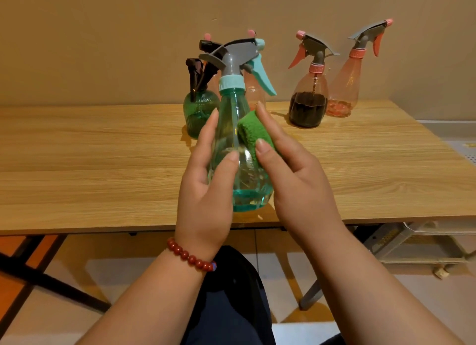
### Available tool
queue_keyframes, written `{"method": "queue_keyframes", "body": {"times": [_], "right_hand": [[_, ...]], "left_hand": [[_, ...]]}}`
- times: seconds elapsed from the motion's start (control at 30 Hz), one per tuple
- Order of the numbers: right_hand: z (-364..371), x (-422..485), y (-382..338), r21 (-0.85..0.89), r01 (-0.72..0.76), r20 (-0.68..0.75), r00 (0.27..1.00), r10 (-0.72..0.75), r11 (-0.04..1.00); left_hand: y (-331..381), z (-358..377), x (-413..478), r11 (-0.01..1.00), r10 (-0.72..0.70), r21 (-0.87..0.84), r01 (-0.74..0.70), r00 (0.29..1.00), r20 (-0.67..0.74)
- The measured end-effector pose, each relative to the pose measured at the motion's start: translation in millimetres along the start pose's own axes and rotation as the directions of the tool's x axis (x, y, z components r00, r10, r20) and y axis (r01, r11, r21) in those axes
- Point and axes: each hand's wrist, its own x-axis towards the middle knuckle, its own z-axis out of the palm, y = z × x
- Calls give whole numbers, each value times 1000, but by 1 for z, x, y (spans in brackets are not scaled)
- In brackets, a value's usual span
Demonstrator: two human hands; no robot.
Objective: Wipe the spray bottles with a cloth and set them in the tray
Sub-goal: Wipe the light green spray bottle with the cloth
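**Teal spray bottle gets its wipe-down above the table edge**

A person holds a teal spray bottle (247,185) upright in the air, just over the near edge of a wooden table (103,151). The left hand (206,195), with a red bead bracelet (192,258) at the wrist, wraps the bottle's wide belly, thumb across the front and fingers curled behind. The right hand (298,190) pinches a folded green cloth (251,132) against the bottle's shoulder, the thumb clamped on the cloth and the forefinger stretched up behind it.

The bottle looks almost empty, with only a shallow pool at the base, so it is probably light. Its clear plastic wall looks thin and smooth, likely to give under a hard squeeze and to slip in a loose grip. The belly, where the left hand has it, seems the surest hold. The neck under the teal collar would also serve, provided the fingers keep off the trigger.

Four more bottles stand unwiped farther back on the table: a dark green bottle (198,113) and a pink bottle (253,92) behind the hands, a pink bottle with dark liquid (309,105) and an empty-looking pink bottle (342,87) at right. A pale plastic rack (425,241) sits low at right beneath the table. Whether it is the tray cannot be told.
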Motion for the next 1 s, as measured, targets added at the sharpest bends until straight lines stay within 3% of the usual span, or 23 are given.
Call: {"method": "queue_keyframes", "body": {"times": [0.13, 0.33, 0.5, 0.63, 0.77, 0.9, 1.0], "right_hand": [[-6, 17, -8, -10, -33, -47, 998, 32, 999], [-3, -3, 9, 69, -35, -8, 999, 36, 997], [1, -18, 22, -71, 22, -45, 999, -25, 997], [1, -10, 12, -26, 22, -36, 999, -23, 999], [8, -23, 19, 48, 17, -121, 993, -11, 999], [14, -39, 28, -31, 1, -162, 987, -6, 1000], [14, -39, 26, -41, 13, -186, 982, -21, 999]], "left_hand": [[-5, 5, -6, 989, 43, 138, -49, 998, 47], [1, 6, 3, 998, 20, 68, -13, 995, -96], [0, 6, 3, 987, 27, 158, -3, 989, -147], [0, 13, -3, 996, -34, 80, 43, 993, -116], [7, 18, 2, 998, -24, 55, 34, 984, -176], [8, 14, 7, 997, -60, 26, 68, 969, -241], [10, 14, 4, 995, -95, 15, 100, 976, -198]]}}
